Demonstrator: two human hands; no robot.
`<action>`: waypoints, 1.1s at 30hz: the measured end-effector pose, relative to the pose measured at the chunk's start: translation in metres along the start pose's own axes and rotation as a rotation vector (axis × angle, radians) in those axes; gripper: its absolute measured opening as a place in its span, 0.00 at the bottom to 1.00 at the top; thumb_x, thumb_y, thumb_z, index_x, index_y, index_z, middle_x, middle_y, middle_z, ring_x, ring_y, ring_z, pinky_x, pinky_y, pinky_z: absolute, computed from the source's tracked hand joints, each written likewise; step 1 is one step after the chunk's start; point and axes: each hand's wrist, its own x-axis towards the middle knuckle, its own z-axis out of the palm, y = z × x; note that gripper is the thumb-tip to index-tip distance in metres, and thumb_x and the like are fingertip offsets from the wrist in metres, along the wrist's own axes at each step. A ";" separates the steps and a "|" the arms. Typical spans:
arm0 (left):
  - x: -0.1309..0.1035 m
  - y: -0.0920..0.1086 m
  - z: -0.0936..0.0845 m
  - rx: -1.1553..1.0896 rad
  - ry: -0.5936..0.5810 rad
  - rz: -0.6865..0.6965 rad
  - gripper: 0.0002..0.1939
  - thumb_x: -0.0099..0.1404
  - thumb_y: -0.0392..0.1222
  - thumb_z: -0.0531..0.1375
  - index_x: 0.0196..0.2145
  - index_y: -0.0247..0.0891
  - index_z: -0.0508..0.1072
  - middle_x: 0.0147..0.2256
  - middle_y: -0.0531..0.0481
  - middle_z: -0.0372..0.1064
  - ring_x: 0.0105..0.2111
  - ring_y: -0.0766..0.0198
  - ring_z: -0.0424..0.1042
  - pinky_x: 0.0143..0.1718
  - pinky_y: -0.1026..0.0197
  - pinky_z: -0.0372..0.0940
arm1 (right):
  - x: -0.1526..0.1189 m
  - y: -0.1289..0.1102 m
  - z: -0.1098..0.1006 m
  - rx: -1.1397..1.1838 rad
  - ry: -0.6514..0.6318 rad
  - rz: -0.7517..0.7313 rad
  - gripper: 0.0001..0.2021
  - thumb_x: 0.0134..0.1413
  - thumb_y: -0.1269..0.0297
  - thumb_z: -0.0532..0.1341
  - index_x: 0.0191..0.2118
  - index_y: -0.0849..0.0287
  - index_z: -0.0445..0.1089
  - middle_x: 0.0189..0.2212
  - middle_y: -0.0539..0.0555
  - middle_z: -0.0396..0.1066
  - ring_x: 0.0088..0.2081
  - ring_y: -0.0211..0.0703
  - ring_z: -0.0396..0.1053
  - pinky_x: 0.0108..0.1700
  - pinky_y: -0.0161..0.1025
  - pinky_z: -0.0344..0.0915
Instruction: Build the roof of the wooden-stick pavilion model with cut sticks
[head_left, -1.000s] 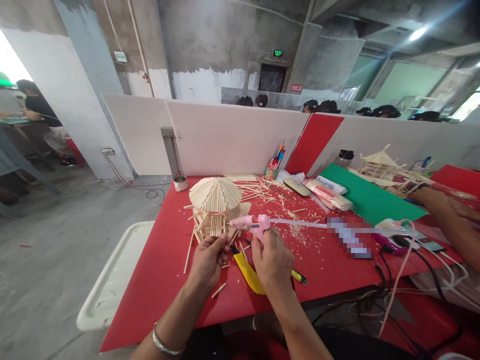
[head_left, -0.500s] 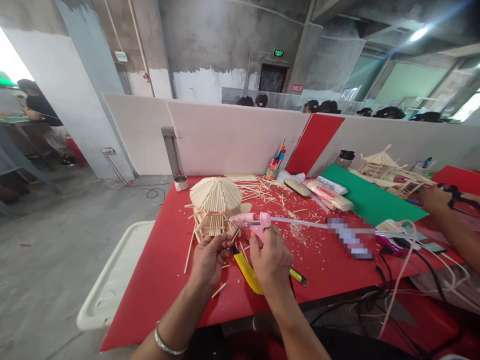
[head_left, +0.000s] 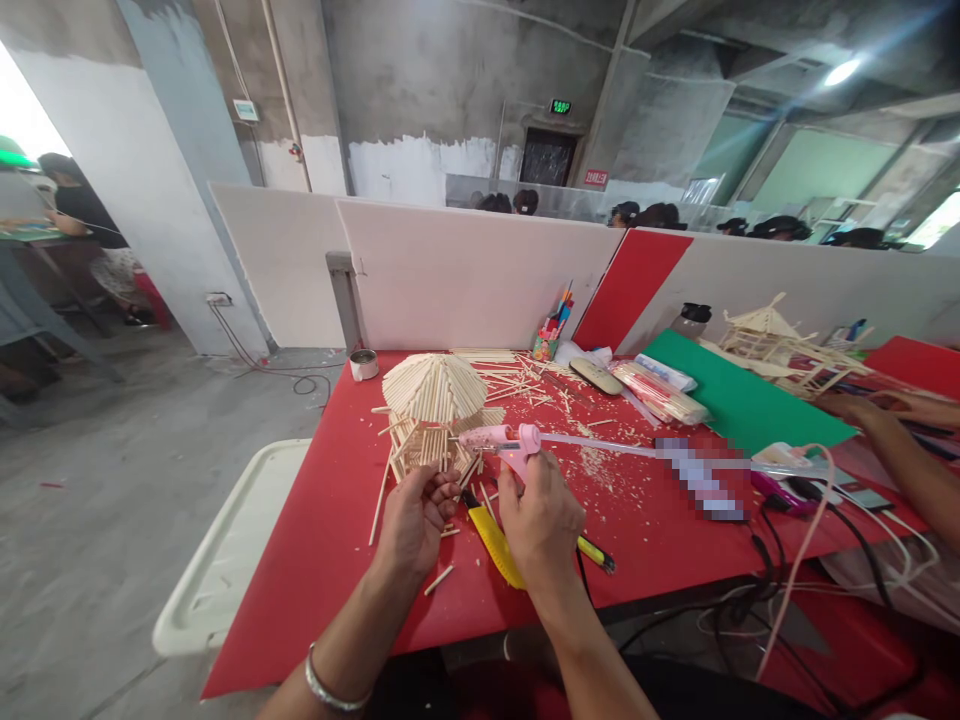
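Note:
A small pavilion model [head_left: 433, 388] of pale wooden sticks, with a cone-shaped roof, stands on the red table covering. My right hand [head_left: 544, 515] grips a pink hot glue gun [head_left: 491, 438]; a long clear glue stick [head_left: 600, 444] juts from its back. The gun's nozzle points left at the open storey under the roof. My left hand [head_left: 416, 520] is closed in a pinch right at the model's front; whatever lies between the fingertips is too small to make out. Between my hands lies a yellow-handled utility knife [head_left: 491, 540], partly behind my right hand.
Loose sticks [head_left: 510, 378] and shavings spread behind the model. A tin [head_left: 364, 365], a pen cup [head_left: 547, 342], bagged sticks [head_left: 660, 392] and a green board [head_left: 739, 385] stand around. Cables [head_left: 757, 570] hang at the right, near a co-worker's arm [head_left: 892, 450].
My left fingers have shifted slightly at the model's front. The glue gun stays nearly in place. At the right, the co-worker's hands have moved lower, toward the table.

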 end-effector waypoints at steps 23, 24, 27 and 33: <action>0.004 0.004 -0.003 0.026 -0.001 -0.030 0.04 0.59 0.32 0.58 0.26 0.32 0.70 0.19 0.50 0.69 0.15 0.72 0.66 0.16 0.72 0.62 | 0.001 -0.001 0.001 -0.003 -0.003 0.021 0.14 0.62 0.61 0.53 0.46 0.64 0.66 0.37 0.60 0.73 0.34 0.45 0.72 0.32 0.36 0.63; 0.005 0.004 -0.003 0.027 -0.003 -0.030 0.04 0.59 0.32 0.58 0.26 0.32 0.70 0.19 0.50 0.69 0.15 0.72 0.66 0.16 0.72 0.62 | 0.001 -0.001 0.001 -0.003 -0.004 0.023 0.14 0.62 0.61 0.53 0.47 0.64 0.66 0.37 0.60 0.73 0.35 0.45 0.72 0.32 0.36 0.62; 0.005 0.004 -0.003 0.032 -0.004 -0.028 0.04 0.59 0.32 0.58 0.26 0.32 0.70 0.19 0.50 0.69 0.15 0.72 0.66 0.16 0.72 0.62 | 0.002 -0.001 0.001 -0.011 0.010 0.021 0.14 0.62 0.61 0.53 0.47 0.64 0.66 0.36 0.60 0.73 0.33 0.45 0.71 0.32 0.37 0.62; 0.007 0.003 -0.004 0.044 -0.014 -0.025 0.03 0.58 0.33 0.58 0.27 0.33 0.70 0.19 0.51 0.69 0.15 0.71 0.66 0.16 0.72 0.62 | 0.002 -0.001 0.002 -0.017 0.020 0.014 0.14 0.62 0.61 0.53 0.46 0.65 0.67 0.37 0.60 0.73 0.34 0.45 0.71 0.32 0.36 0.61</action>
